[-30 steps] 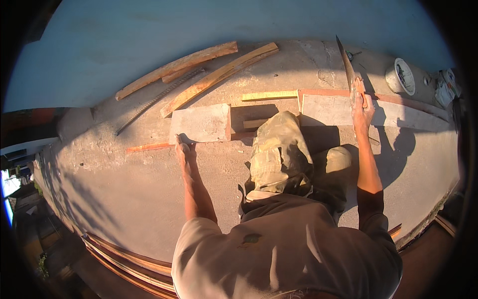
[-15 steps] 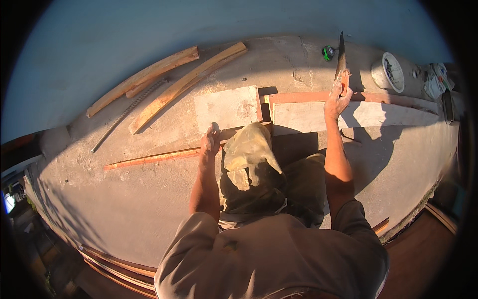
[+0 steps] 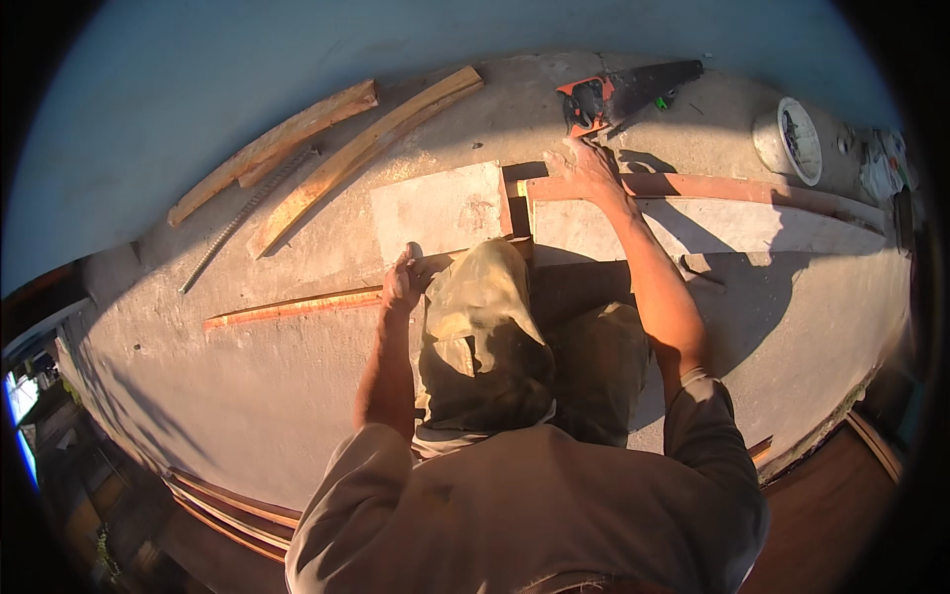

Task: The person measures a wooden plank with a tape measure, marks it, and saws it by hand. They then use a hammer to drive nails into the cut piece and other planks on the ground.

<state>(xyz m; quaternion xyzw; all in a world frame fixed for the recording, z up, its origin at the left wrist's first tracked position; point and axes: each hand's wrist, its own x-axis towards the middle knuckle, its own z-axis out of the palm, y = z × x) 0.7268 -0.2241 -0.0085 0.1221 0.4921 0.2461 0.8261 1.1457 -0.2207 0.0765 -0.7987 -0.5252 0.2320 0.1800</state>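
Observation:
My left hand (image 3: 401, 280) grips the near left corner of a short pale board (image 3: 440, 213), its thumb on top; the fingers underneath are partly hidden. My knee, in worn trousers (image 3: 485, 297), presses against that board's near edge. Stretched out ahead, my right hand (image 3: 586, 170) is empty, its fingers apart. Just beyond its fingertips is a handsaw (image 3: 643, 87) with an orange and black handle and a dark blade pointing right. Below the right wrist runs a long pale board (image 3: 712, 223) with a reddish wooden strip (image 3: 732, 188) along its far side.
Two timber lengths (image 3: 371, 158) and a ribbed metal bar (image 3: 242, 223) lie at the far left. A thin wooden strip (image 3: 287, 309) extends left from my left hand. A white bucket (image 3: 789, 144) and a green-and-black tape measure (image 3: 665, 101) sit at the far right, by the wall (image 3: 475, 35).
My right hand has let go of the saw, which was upright in its grip and now lies flat farther off. That hand has moved left. The left hand stays on the short board.

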